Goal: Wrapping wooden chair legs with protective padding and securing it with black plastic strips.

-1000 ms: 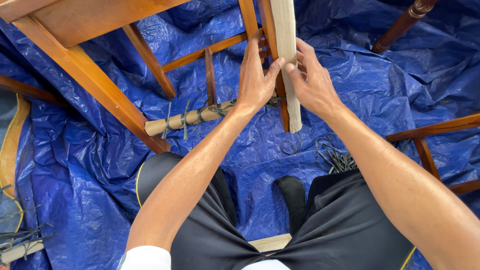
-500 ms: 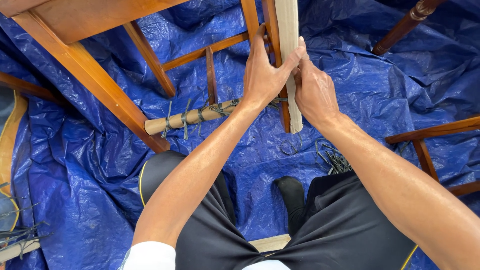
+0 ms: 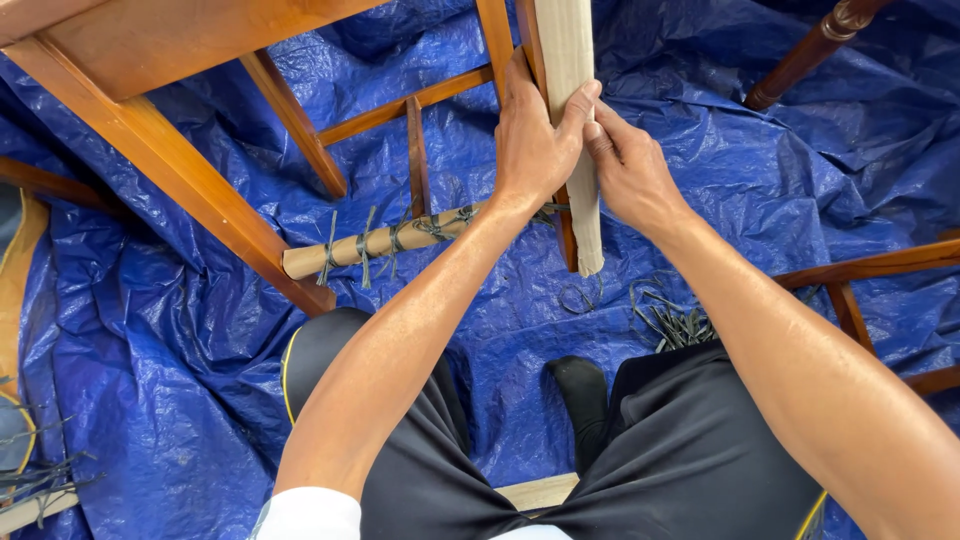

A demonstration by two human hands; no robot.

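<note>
Cardboard strip (image 3: 572, 60) stands upright against wooden chair leg (image 3: 567, 225); left hand (image 3: 530, 140) wraps both, right hand (image 3: 630, 165) pinches strip's edge, over blue tarp (image 3: 760, 170).

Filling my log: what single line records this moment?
left hand: grips tan cardboard wrap | right hand: pinches wrap | on brown wooden chair leg

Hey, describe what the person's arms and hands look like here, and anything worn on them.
Both hands, left hand and right hand, are bare: no gloves, rings or watch visible. The forearms are uncovered; a short white sleeve ends at the left upper arm. The right sleeve is out of view.
</note>
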